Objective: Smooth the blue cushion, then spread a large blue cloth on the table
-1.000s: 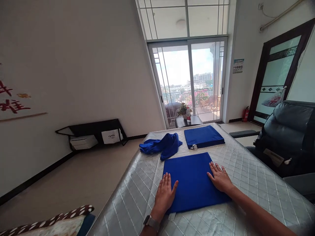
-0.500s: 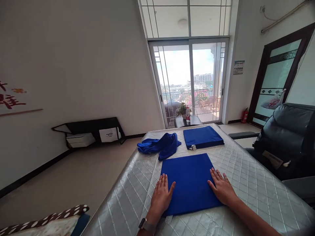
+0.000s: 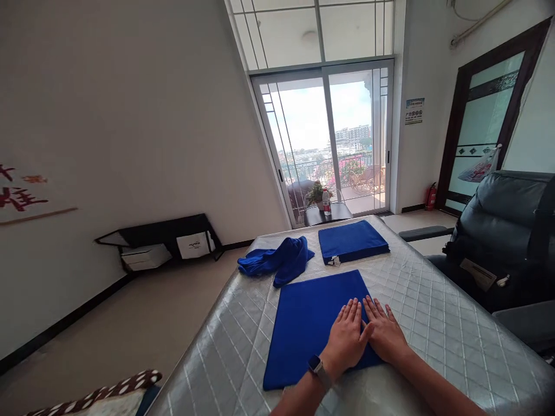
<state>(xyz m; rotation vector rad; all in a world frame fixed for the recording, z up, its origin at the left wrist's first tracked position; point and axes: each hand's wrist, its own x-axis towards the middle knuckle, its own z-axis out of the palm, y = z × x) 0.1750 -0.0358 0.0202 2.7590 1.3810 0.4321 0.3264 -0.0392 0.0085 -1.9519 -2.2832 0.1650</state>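
Note:
A blue cloth [image 3: 303, 323], folded into a flat square, lies on the quilted silver mattress [image 3: 229, 341] in front of me. My left hand [image 3: 347, 332] rests palm down on its right part, fingers straight, a watch [image 3: 318, 368] on that wrist. Right beside it, my right hand [image 3: 383, 327] lies flat over the cloth's right edge, the two thumbs meeting or overlapping. Beyond the square sit a crumpled blue cloth [image 3: 277, 260] to the left and a neat stack of folded blue cloths [image 3: 353, 241] with white tags to the right.
A black leather chair [image 3: 505, 225] stands to the right of the mattress. Past the far edge is a small dark table [image 3: 327, 216] with a plant and a bottle [image 3: 326, 202]. A low black rack [image 3: 160, 234] holding white boxes stands against the left wall.
My left hand has moved right across the folded cloth, from its left edge to beside my right hand. My right hand stays at the right edge. The view has shifted slightly.

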